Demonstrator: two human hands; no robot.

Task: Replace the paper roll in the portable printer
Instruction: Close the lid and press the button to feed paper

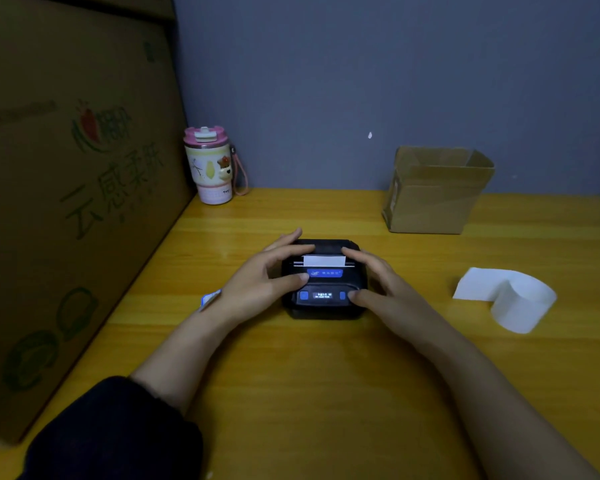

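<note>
A small black portable printer (323, 308) sits in the middle of the yellow wooden table (326, 393). Its lid is down, its small display is lit, and a short strip of white paper (324, 260) sticks out of the slot. My left hand (260, 282) rests on the printer's left side, fingers spread over the lid and thumb near the blue label. My right hand (378, 282) lies on the right side, thumb at the front right button. A white paper roll (515, 301), partly unwound, lies on the table to the right.
A large cardboard box (66, 202) stands along the left edge. A pink-lidded tumbler (210, 166) stands at the back left by the grey wall. An open small cardboard box (433, 192) sits at the back right. A small blue-and-white item (209, 299) peeks out beside my left wrist.
</note>
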